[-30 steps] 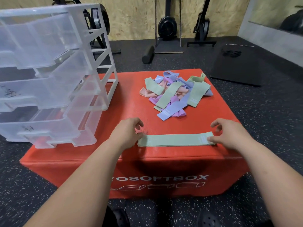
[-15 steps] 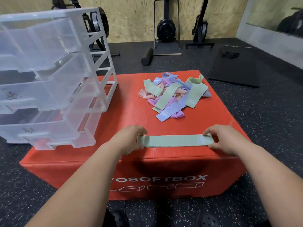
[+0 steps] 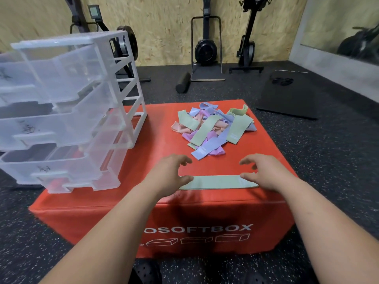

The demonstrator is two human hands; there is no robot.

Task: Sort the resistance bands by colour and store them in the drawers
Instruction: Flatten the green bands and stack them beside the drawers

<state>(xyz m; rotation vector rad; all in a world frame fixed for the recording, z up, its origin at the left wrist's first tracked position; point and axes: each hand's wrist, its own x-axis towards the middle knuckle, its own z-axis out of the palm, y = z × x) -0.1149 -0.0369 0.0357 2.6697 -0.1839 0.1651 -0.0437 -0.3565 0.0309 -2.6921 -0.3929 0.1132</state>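
Head view: the left hand [image 3: 170, 175] and right hand [image 3: 264, 173] each touch a thumb to 1 end of the green band [image 3: 217, 182], which lies flat between them. Their fingers are spread and lifted, gripping nothing. Beyond the hands lies the pile of bands [image 3: 213, 130]. Left of the left hand stands the drawer unit [image 3: 67, 111], on the red box [image 3: 205, 212].

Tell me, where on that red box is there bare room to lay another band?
Bare: the lane between the drawer unit and the pile of bands, and the strip between that pile and the flat green band. Crowded: the left under the drawers, the far right under the pile.
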